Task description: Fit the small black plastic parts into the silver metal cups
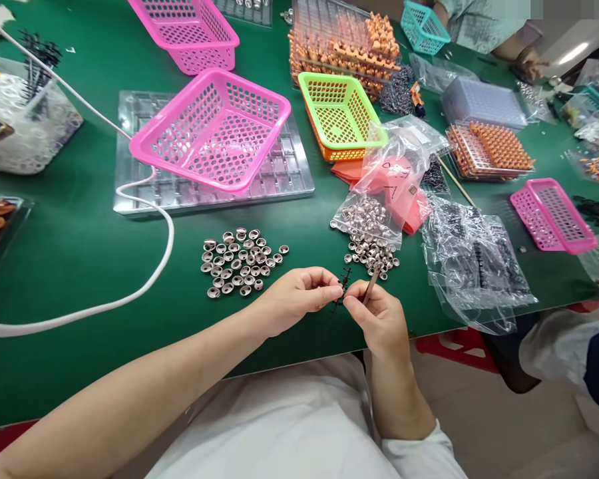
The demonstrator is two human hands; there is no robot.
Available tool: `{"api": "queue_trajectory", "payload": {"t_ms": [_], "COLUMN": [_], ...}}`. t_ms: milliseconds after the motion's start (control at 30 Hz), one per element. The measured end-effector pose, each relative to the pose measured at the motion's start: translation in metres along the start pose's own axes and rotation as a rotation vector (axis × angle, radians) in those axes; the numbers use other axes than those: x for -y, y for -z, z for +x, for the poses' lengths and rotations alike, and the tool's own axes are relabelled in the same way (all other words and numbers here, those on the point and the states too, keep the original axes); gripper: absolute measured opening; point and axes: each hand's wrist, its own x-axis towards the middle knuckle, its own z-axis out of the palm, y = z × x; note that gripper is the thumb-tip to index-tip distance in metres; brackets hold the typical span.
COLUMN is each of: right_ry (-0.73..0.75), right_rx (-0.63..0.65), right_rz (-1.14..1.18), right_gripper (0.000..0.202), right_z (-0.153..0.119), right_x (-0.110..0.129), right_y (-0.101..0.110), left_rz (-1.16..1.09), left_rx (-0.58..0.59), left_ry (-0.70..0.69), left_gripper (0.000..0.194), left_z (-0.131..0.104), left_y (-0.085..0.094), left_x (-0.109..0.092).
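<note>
Near the table's front edge, my left hand [304, 297] pinches a small black branched plastic piece [346, 274]. My right hand [382, 316] is closed around a thin brownish metal tool [372, 283] that points up, and its thumb and index fingertips meet at the black piece's right side. Whether those fingertips also grip the piece is too small to tell. Left of my hands lies a group of small silver metal cups [237, 263]. More silver cups [372, 249] are heaped just beyond my hands, spilling from a clear plastic bag [387, 216].
A pink basket [147, 143] sits on a clear compartment tray [294, 179]. A green basket [307, 100] stands beyond my hands. Plastic bags [459, 246] and another pink basket [586, 239] lie right. A white cable [167, 246] crosses the left. Other people are at the right.
</note>
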Motion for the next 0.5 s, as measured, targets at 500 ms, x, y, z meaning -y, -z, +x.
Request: {"api": "queue_trajectory", "payload": {"t_ms": [500], "right_ry": [-0.088], "right_rx": [0.040], "right_rz": [0.297], "right_gripper": [0.025], "right_z": [0.0035], "right_x": [-0.0058], "right_y": [-0.0052], "left_rz": [0.003], "left_rx": [0.047], "left_ry": [-0.004], "left_gripper": [0.033], "left_z": [-0.0020], "left_y": [-0.0022], "left_x": [0.0016]}}
